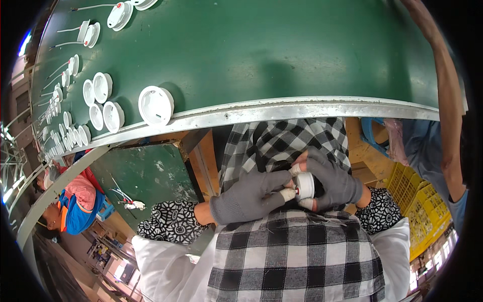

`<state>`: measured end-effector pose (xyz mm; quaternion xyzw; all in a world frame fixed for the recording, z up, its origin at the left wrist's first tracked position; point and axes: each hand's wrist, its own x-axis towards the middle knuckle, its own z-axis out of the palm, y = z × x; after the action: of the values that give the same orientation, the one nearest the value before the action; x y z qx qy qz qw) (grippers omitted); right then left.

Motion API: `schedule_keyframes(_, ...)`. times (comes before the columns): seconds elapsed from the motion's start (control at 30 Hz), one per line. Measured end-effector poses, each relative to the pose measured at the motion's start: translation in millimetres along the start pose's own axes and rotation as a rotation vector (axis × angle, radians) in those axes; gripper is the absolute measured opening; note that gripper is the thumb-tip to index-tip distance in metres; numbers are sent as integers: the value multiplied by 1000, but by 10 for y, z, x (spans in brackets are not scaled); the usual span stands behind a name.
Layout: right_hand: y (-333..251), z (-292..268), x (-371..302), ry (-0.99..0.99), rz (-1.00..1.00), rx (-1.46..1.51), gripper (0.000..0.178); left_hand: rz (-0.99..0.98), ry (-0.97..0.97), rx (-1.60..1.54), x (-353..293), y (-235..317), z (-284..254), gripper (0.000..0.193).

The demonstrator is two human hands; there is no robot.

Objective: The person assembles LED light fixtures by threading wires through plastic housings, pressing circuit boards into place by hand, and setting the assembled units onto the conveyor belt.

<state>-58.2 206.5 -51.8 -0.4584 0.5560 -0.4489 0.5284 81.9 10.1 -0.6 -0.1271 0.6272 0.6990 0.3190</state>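
1. The grey-gloved right hand (332, 183) is clamped on a small, white, round, plastic-looking fitting (305, 185), thumb on the near side and fingers curled round the far side
2. The grey-gloved left hand (251, 199) brings its white-wrapped thumb and forefinger to the fitting's left face, beside a small red detail (297, 191); whether they pinch anything there I cannot tell
3. The fitting is between the two hands, above a black-and-white checked cloth apron (297, 251) and off the counter
4. It should handle as light and stiff, perhaps a little slick against fabric; the smooth outer wall looks the best place to hold, thumb opposite fingers, while the red detail is probably the delicate part and wants only a gentle touch
5. Beyond the hands runs the counter (322, 55), green-topped with a pale metal edge (302, 109); near that edge, to the left, sits a shallow white round cup (156, 105)
6. Farther out, at the upper left, lie white round fittings with thin wires (119, 16), whose leads look flexible and poor to lift by
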Motion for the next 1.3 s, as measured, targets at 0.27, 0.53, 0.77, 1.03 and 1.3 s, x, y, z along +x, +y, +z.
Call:
schedule_keyframes(0.27,-78,11,27,-56,66,61,65,48,-23,-119,-74,-161,37,14)
schedule_keyframes(0.53,-379,-98,265,122,350,28,72,412,486,873,68,73,13,74)
schedule_keyframes(0.77,-519,-321,130,149,45,-173,67,173,296,235,-35,96,-5,85)
schedule_keyframes(1.03,-571,-216,162,146,-680,-727,28,73,158,-140,-92,70,-26,103)
schedule_keyframes(1.3,-573,-99,169,274,-731,-902,21,67,177,-153,-145,14,4,107)
